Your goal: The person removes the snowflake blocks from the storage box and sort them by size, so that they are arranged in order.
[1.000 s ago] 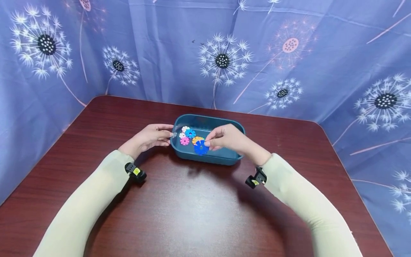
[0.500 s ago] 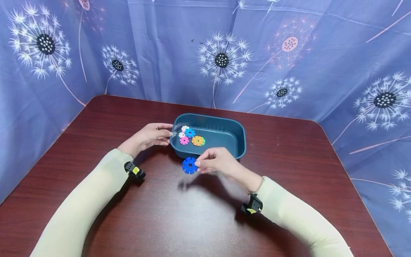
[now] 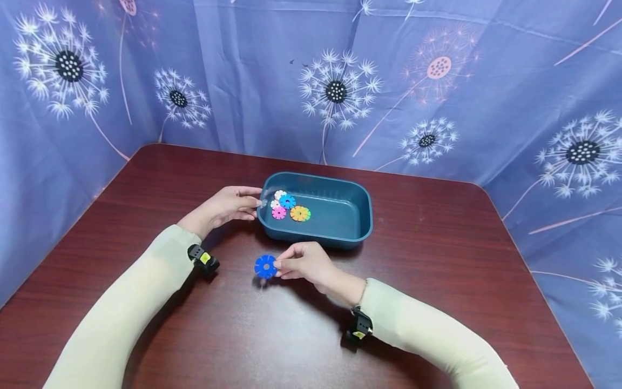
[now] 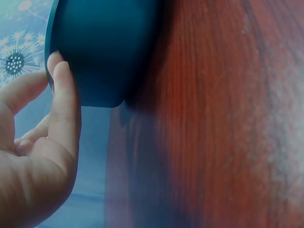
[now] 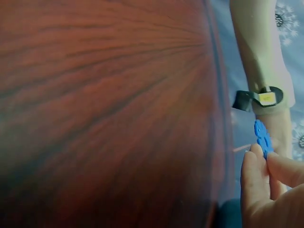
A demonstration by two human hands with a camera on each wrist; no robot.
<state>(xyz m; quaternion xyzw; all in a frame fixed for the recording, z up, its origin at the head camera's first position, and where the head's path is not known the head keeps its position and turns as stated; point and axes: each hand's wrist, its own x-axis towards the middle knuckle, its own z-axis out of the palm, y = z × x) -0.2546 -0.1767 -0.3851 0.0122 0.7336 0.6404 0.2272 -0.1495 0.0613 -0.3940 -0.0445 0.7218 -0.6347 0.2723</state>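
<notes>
My right hand (image 3: 306, 265) pinches a dark blue snowflake disc (image 3: 265, 267) by its edge, a little above the table in front of the bin. In the right wrist view the blue disc (image 5: 262, 137) appears nearly edge-on between thumb and fingers. My left hand (image 3: 227, 208) grips the left end of a dark teal plastic bin (image 3: 335, 240), thumb and fingers at its rim, also seen in the left wrist view. Inside the bin's left part lie several notched discs: an orange disc (image 3: 299, 214) over a green one, a lighter blue disc (image 3: 287, 201), a pink disc (image 3: 279, 213) and white ones.
The reddish-brown wooden table (image 3: 233, 335) extends around the bin on all sides. A blue dandelion-print curtain (image 3: 272, 81) hangs behind the table and along its sides. Each wrist wears a small black camera (image 3: 204, 260) on a strap.
My right hand has carried the dark blue disc out over the bin's front rim, toward me and to the left, lowering it near the table. My left hand stays at the bin.
</notes>
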